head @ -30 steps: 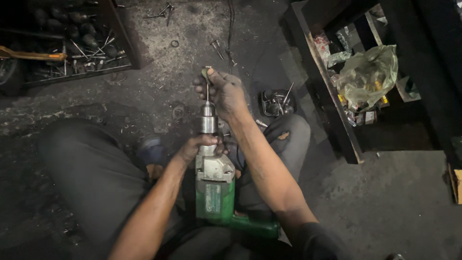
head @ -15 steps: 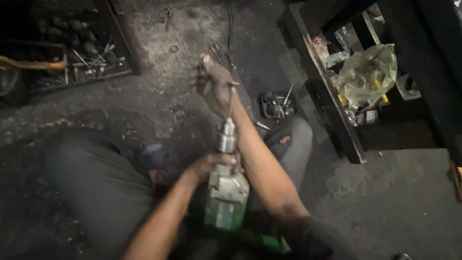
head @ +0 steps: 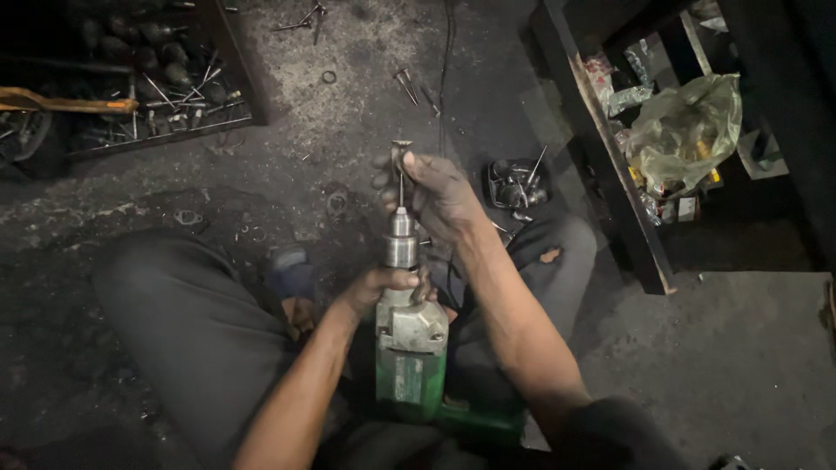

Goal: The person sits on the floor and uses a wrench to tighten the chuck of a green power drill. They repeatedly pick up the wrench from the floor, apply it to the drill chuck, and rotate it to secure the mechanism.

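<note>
One green drill (head: 409, 365), upright between the knees, chuck (head: 401, 244) up. One thin rod (head: 401, 174) standing in the chuck. Left hand (head: 383, 287) clenched round the drill neck just under the chuck. Right hand (head: 435, 196) pinching the rod near its top. One tool tray (head: 131, 87) on the floor upper left, one yellowish plastic bag (head: 688, 130) on the shelf right. Versus half a second back: drill swung from tilted to upright, motion blur gone, both grips unchanged.
</note>
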